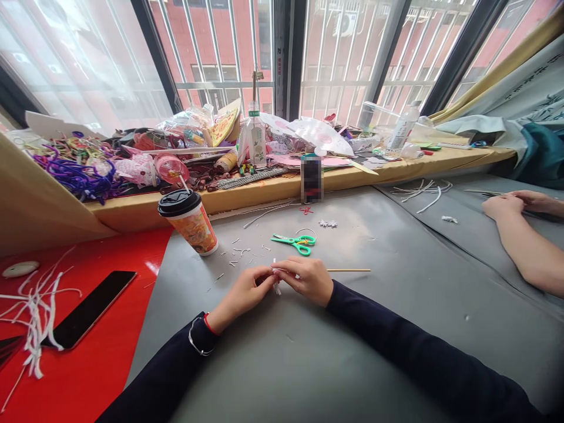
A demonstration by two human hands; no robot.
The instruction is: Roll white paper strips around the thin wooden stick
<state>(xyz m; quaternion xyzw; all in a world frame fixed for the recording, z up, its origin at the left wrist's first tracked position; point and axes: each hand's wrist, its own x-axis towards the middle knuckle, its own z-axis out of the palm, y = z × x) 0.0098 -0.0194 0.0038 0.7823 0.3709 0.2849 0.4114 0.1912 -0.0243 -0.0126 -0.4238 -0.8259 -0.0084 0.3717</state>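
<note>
My left hand [241, 289] and my right hand [312, 281] meet over the grey table, fingertips pinched together. Between them is a small white piece of knotted cord [277, 288]; its frayed-looking end hangs below the fingers and a short tip sticks up above. The fingers cover most of it. A thin wooden stick [350, 270] extends to the right from behind my right hand; whether it is held or lies on the table I cannot tell. Just beyond the hands lie green-handled scissors [294, 241] and short white cord scraps [241, 251].
A lidded paper cup [190, 224] stands at left. On the red surface [127, 317] lie a black phone [90, 308] and white strips [37, 317]. Craft materials crowd the window ledge [247, 191]. At right are another person's hands [511, 205]. Small white knotted pieces [328, 224] lie behind the scissors.
</note>
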